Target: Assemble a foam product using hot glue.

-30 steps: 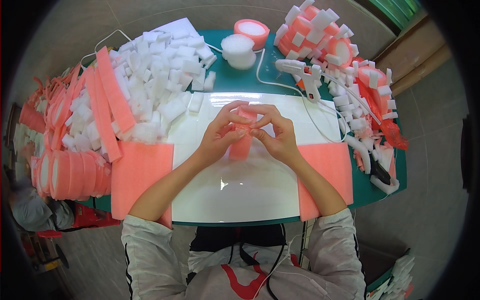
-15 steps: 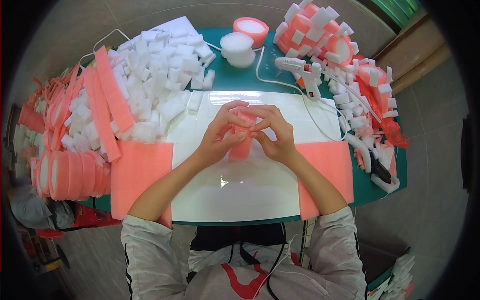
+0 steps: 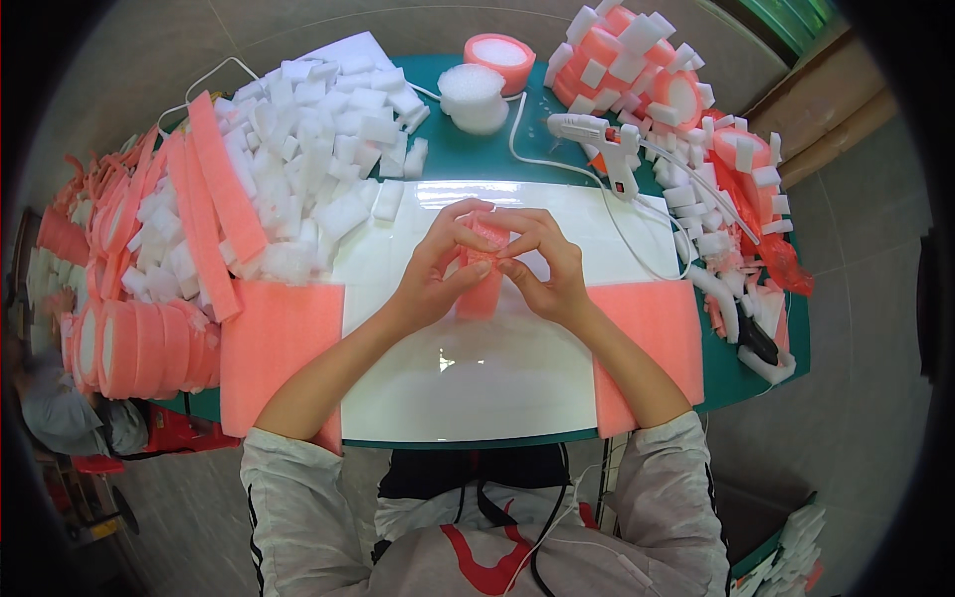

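Between my hands is a pink foam strip (image 3: pixel 481 297), bent or folded at its upper part, over the glossy white board (image 3: pixel 468 388). My left hand (image 3: pixel 447 254) closes on its left side, thumb and fingers pinching the foam. From the right, my right hand (image 3: pixel 545 261) pinches the same piece, its thumb near the left thumb. The fingers hide part of the foam, so its full shape cannot be made out. Pink foam sheets (image 3: pixel 288 358) lie under or beside my forearms.
White foam blocks (image 3: pixel 298 149) are heaped at the left with long pink strips (image 3: pixel 227 179). Pink-rimmed foam rounds (image 3: pixel 144 348) stand near left. A white glue gun (image 3: pixel 597 139) and its cord lie at the back right, near block-covered pink pieces (image 3: pixel 627 60). A black-handled tool (image 3: pixel 758 341) lies right.
Almost nothing differs. Both hands stay at the same spot on the pink foam strip, with only a tiny shift of the fingers.
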`<state>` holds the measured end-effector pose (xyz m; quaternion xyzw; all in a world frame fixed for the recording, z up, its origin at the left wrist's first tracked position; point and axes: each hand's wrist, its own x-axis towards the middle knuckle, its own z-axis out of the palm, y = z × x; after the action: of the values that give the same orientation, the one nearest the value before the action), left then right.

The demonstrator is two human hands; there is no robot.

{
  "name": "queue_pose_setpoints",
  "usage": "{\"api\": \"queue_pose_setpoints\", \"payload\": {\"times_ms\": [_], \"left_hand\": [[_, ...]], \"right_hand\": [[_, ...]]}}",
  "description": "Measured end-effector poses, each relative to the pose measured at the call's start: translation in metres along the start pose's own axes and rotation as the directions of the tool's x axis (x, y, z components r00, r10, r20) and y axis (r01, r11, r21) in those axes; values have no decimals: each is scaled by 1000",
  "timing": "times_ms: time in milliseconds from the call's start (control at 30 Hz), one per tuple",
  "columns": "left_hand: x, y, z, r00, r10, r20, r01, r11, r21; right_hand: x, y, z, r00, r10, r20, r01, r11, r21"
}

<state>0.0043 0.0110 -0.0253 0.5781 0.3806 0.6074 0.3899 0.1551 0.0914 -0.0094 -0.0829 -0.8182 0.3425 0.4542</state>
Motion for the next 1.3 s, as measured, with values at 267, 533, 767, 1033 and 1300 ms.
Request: {"api": "queue_pose_setpoints", "payload": {"times_ms": [267, 533, 767, 1033, 1300], "left_hand": [[0, -1, 0, 1000, 5, 1, -5, 1000, -14], [1, -2, 1, 1000, 26, 6, -25, 999, -48], [0, -3, 0, 999, 51, -3, -51, 999, 6], [-1, 0, 1, 1000, 9, 4, -9, 1000, 0], [0, -2, 1, 999, 33, 6, -33, 999, 14]], "right_hand": [[2, -4, 1, 998, 63, 0, -63, 995, 79], [-3, 0, 5, 991, 128, -45, -121, 983, 134], [2, -1, 0, 999, 40, 33, -41, 998, 37], [6, -2, -5, 998, 56, 33, -58, 996, 63], [4, 2, -3, 999, 31, -5, -31, 999, 35]]}}
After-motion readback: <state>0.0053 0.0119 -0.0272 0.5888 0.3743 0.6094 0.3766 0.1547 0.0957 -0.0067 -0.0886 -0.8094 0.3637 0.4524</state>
